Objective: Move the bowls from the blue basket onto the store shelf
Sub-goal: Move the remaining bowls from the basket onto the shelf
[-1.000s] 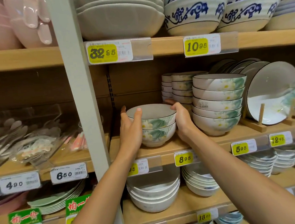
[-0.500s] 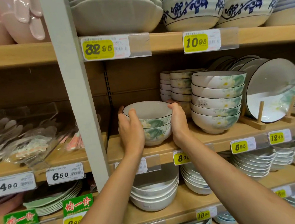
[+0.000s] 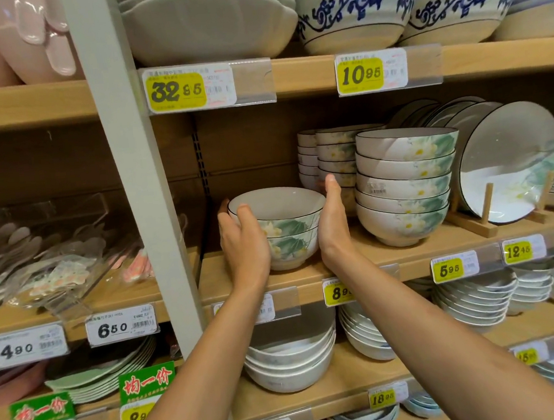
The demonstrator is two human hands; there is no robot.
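Two stacked bowls (image 3: 284, 239) with a green lotus pattern stand on the middle wooden shelf (image 3: 366, 262), left of the taller stacks. My left hand (image 3: 243, 245) grips their left side, with the thumb on the top rim and the fingers behind. My right hand (image 3: 333, 225) cups the right side, thumb pointing up and fingertips partly hidden behind the bowl. The blue basket is out of view.
A taller stack of matching bowls (image 3: 403, 186) stands just right of my right hand, with smaller stacks (image 3: 334, 155) behind it and plates on a wooden rack (image 3: 510, 161). A grey upright post (image 3: 141, 187) stands close on the left. Shelves above and below hold more bowls.
The two bowls have shifted slightly left on the shelf between my hands, away from the taller stack. Both hands keep their hold.
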